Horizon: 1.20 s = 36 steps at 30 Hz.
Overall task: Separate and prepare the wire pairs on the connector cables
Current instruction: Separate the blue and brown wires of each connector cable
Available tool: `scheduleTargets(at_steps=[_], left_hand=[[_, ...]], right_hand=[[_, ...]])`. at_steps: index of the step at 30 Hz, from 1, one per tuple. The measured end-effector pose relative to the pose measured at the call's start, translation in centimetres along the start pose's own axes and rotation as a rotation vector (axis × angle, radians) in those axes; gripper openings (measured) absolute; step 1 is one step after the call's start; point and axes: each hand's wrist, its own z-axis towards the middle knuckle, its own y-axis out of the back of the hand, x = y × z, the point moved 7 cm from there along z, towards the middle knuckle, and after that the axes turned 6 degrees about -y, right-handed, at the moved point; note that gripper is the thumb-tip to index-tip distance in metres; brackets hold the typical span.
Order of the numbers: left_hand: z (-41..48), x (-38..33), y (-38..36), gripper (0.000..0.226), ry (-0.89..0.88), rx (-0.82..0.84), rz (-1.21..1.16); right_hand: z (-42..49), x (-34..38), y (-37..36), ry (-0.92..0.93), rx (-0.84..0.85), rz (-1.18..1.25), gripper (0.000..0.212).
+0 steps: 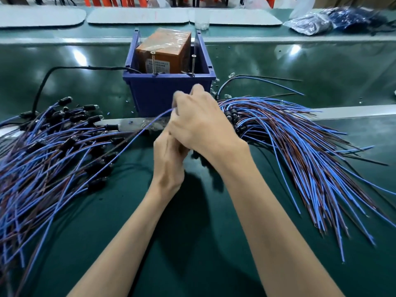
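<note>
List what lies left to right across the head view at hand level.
Tangled pile of blue and brown wires with black connectors → single blue wire → left hand → right hand → fanned bundle of blue and brown wires.

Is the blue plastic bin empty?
No, an orange-brown cardboard box wrapped in clear tape stands inside the blue plastic bin.

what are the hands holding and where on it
One blue wire, gripped at its upper end by the right hand, in front of the blue bin; what the left hand grips is hidden under it.
</note>
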Motion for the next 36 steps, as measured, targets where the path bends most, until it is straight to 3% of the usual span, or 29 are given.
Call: scheduleTargets(at_steps=[4, 8, 12, 16, 19, 21, 23, 28, 36], left_hand=[[0.1, -0.5, 0.5, 0.035, -0.029, -0.082, -0.018], [0.2, 0.0, 1.4, 0.044, 0.011, -0.189, -0.032], [0.3, 0.2, 1.9, 0.033, 0.016, -0.259, 0.006], [0.1, -0.8, 1.8, 0.028, -0.084, -0.240, 0.062], [0.0, -1.0, 1.4, 0.023, -0.099, -0.157, 0.041], [-0.1, -0.9, 1.0, 0.019, -0.115, -0.103, 0.031], [-0.1, -1.2, 0.5, 0.017, -0.159, -0.053, 0.068], [-0.4, -1.6, -0.5, 0.013, -0.230, 0.077, 0.186], [0.0, -1.4, 0.6, 0.031, -0.162, -0.073, 0.039]], right_hand=[[-0.3, -0.8, -0.4, -0.037, 0.001, 0.026, 0.032], [-0.5, -0.9, 1.2, 0.020, -0.071, 0.010, 0.015], [-0.9, -1.5, 0.9, 0.022, 0.135, -0.059, 0.013], [-1.4, -1.3, 0.3, 0.061, 0.306, -0.070, 0.026], [-0.9, -1.2, 1.0, 0.080, 0.164, 0.014, 0.037], [-0.6, -1.0, 1.7, 0.124, 0.057, 0.151, 0.029], [-0.6, -0.5, 2.1, 0.166, 0.038, 0.261, 0.024], [-0.6, 0.1, 1.6, 0.209, 0.041, 0.260, 0.009], [-0.2, -1.3, 2.6, 0.062, -0.200, 0.525, 0.021]])
